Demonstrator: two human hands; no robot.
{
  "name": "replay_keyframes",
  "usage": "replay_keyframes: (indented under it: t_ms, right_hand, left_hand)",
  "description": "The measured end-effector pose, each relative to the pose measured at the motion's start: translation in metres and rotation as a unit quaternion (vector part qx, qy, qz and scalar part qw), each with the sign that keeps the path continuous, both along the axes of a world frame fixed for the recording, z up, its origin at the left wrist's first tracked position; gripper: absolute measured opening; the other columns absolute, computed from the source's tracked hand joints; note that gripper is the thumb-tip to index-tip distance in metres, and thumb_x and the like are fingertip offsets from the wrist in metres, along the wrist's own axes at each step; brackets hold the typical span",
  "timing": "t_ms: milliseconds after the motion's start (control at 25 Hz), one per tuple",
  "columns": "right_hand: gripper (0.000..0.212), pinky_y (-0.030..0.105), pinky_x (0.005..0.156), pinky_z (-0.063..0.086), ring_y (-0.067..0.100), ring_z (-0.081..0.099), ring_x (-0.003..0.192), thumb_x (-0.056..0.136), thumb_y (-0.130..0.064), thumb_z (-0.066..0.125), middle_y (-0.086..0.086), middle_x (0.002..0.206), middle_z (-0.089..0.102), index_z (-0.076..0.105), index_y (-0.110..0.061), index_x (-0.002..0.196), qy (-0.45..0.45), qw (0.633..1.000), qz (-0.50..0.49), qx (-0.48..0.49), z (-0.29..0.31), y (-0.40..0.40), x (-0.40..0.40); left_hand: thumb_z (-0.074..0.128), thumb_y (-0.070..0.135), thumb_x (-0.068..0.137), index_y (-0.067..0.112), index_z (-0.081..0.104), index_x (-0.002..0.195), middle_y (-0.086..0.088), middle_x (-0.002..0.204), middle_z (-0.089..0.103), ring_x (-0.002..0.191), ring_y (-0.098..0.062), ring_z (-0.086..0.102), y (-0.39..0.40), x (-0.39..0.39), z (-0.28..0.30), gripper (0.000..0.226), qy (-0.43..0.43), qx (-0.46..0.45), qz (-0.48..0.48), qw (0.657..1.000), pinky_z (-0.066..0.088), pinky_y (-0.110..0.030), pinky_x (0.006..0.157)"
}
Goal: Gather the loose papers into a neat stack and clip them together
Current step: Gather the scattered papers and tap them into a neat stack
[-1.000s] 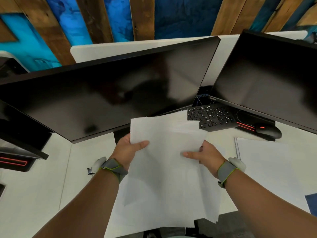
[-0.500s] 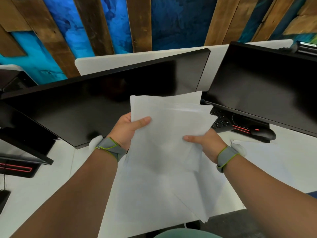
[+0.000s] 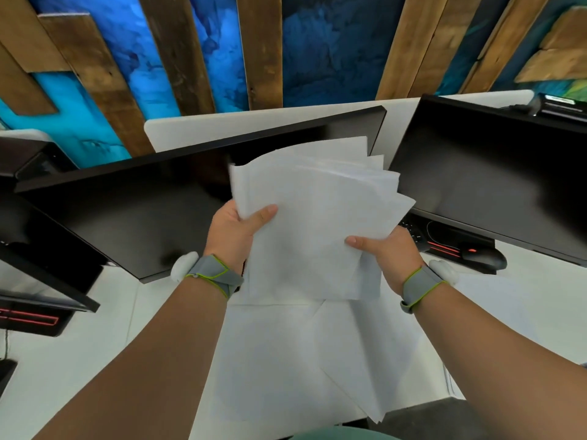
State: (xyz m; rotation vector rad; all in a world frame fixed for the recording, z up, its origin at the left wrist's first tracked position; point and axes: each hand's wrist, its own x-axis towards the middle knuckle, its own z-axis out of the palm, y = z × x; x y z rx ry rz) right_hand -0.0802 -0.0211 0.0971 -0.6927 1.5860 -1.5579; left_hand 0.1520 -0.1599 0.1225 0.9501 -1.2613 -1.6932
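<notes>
I have lifted the fanned papers [image 3: 317, 230] higher off the desk [image 3: 79, 360], left hand [image 3: 236, 236] and right hand [image 3: 386, 255] both clamped on them, edges still unsquared.

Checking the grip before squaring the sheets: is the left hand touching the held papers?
Touching. The head view shows the left hand with its thumb pressed across the front of the held papers, near their left edge.

Blue painted wall [image 3: 333, 49] with slanted wood planks [image 3: 260, 49] (dark, weathered); white desk [image 3: 79, 360], white partition [image 3: 286, 122].
</notes>
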Motion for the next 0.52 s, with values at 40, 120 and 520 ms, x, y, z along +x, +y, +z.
replay_keyframes:
  t_ms: [40, 120, 520]
  right_hand:
    - [0.04, 0.028, 0.079, 0.061, 0.018, 0.077, 0.092, 0.073, 0.005, 0.081, 0.004, 0.103, 0.078, 0.073, -0.008, 0.11, -0.016, 1.0, -0.009, -0.006, 0.0, 0.001, -0.001]
    - [0.043, 0.036, 0.086, 0.06, 0.025, 0.075, 0.098, 0.073, 0.005, 0.081, 0.008, 0.107, 0.078, 0.072, -0.005, 0.113, -0.037, 0.999, -0.018, -0.01, -0.005, 0.005, -0.003]
    - [0.047, 0.041, 0.094, 0.058, 0.027, 0.073, 0.105, 0.069, 0.006, 0.084, 0.008, 0.109, 0.078, 0.073, -0.009, 0.112, -0.002, 0.999, -0.01, 0.037, -0.034, 0.023, 0.002]
  left_hand:
    - [0.079, 0.015, 0.082, 0.01, 0.069, 0.117, -0.006, 0.11, 0.076, 0.101, -0.025, 0.073, 0.002, -0.001, -0.005, 0.037, -0.018, -0.013, 0.013, 1.0, 0.058, -0.039, 0.085]
    - [0.081, 0.018, 0.08, 0.013, 0.069, 0.117, -0.001, 0.108, 0.077, 0.099, -0.018, 0.073, 0.01, -0.005, -0.013, 0.039, -0.053, -0.022, 0.022, 0.998, 0.058, -0.033, 0.083]
    - [0.084, 0.004, 0.073, 0.018, 0.073, 0.099, 0.007, 0.093, 0.077, 0.081, -0.002, 0.074, 0.049, -0.019, -0.045, 0.032, -0.104, 0.043, -0.013, 0.994, 0.053, -0.011, 0.064]
